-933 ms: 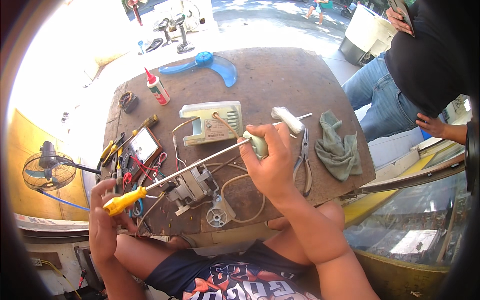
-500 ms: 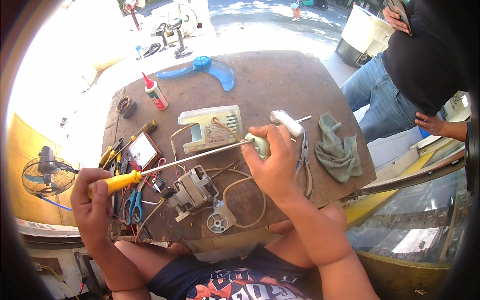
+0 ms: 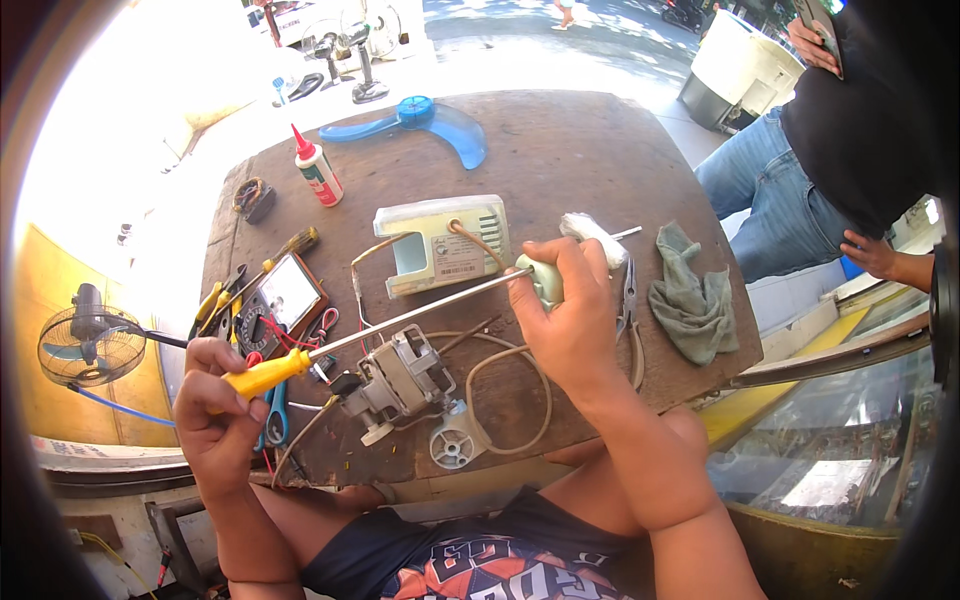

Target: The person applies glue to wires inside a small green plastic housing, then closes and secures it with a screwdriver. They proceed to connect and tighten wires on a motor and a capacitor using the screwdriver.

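Head view, left hand [image 3: 222, 405] gripping yellow screwdriver [image 3: 298, 361], right hand [image 3: 572, 322] clasping green part [image 3: 547, 284] at its tip

Screwdriver handle [image 3: 268, 374] glossy plast., shaft [image 3: 420, 313] smooth metal; tabletop [image 3: 570, 140] matt wd

The right hand [image 3: 572, 318] partly hides the pale green piece [image 3: 544, 284].

Fan blade [image 3: 415, 112]: behind housing [image 3: 465, 258]
Fan motor [image 3: 408, 372]: before housing, right of multimeter [image 3: 291, 290]
Rag [image 3: 697, 305]: right of long-nose pliers [image 3: 628, 298]
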`<state>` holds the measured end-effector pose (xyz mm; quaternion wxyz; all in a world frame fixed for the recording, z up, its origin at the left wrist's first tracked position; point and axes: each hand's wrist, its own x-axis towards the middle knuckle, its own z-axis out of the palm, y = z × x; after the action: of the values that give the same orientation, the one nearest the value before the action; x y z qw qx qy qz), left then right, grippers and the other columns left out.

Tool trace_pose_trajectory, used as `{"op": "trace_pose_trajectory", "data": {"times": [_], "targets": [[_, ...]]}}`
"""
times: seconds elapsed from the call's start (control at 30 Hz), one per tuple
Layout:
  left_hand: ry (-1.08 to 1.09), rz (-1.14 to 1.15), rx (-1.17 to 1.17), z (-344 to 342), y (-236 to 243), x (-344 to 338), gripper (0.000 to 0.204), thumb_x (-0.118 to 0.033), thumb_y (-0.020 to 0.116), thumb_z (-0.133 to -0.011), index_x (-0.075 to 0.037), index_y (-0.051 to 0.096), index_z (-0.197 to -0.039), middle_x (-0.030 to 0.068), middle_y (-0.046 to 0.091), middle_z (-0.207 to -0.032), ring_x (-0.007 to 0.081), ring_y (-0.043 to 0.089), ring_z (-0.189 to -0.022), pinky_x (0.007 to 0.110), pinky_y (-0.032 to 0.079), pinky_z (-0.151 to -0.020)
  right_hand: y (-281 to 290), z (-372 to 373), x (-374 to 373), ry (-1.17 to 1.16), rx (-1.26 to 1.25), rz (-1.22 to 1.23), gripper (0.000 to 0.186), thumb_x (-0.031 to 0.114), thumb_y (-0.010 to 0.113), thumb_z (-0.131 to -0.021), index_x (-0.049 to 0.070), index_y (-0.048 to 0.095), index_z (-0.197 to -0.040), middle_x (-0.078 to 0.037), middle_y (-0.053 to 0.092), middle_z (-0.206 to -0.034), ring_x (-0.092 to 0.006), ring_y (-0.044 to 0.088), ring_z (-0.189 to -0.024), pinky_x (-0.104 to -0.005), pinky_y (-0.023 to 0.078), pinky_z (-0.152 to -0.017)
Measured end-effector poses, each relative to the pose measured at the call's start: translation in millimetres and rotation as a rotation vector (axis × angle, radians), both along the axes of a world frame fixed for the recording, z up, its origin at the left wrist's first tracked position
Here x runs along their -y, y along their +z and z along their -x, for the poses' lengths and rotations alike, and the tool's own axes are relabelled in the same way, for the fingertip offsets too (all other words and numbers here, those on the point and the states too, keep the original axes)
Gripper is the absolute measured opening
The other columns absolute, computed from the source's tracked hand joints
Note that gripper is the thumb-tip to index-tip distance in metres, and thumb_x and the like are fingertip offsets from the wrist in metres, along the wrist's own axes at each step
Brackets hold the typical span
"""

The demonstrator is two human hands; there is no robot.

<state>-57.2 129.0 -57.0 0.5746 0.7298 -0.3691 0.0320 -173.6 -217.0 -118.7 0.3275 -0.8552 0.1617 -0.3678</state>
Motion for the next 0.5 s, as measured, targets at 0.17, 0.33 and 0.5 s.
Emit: {"op": "trace_pose_trajectory", "data": {"times": [0.17,0.33,0.5], "targets": [[0.182,-0.150,-0.688,-2,5,-9,0.032,-0.024,0.081,-0.101,-0.007,0.060,-0.119,0.0118,0.059,-0.129,0.0172,0.060,-0.109,0.034,0.052,-0.100,1,0,0,-0.027,-0.038,0.036,0.029,0.015,0.082,-0.095,0.010,0.069,-0.121,-0.010,0.055,-0.108,-0.0292,0.064,-0.088,-0.0440,0.054,-0.074],[-0.089,0.013,0.048,-5,-6,-5,0.029,-0.023,0.082,-0.099,-0.007,0.061,-0.112,0.0114,0.058,-0.125,0.0169,0.058,-0.114,0.035,0.054,-0.097,0,0,-3,0.005,-0.041,0.032,0.029,0.015,0.082,-0.095,0.009,0.069,-0.120,-0.010,0.056,-0.107,-0.0299,0.065,-0.087,-0.0443,0.054,-0.074],[0.085,-0.053,-0.406,1,-3,-5,0.035,-0.035,0.076,-0.106,-0.003,0.063,-0.116,0.0168,0.057,-0.137,0.0157,0.067,-0.099,0.030,0.058,-0.087,0,-2,0,-0.007,-0.025,0.031,0.029,0.015,0.082,-0.095,0.009,0.069,-0.121,-0.011,0.056,-0.108,-0.0311,0.065,-0.088,-0.0449,0.054,-0.075]]}}
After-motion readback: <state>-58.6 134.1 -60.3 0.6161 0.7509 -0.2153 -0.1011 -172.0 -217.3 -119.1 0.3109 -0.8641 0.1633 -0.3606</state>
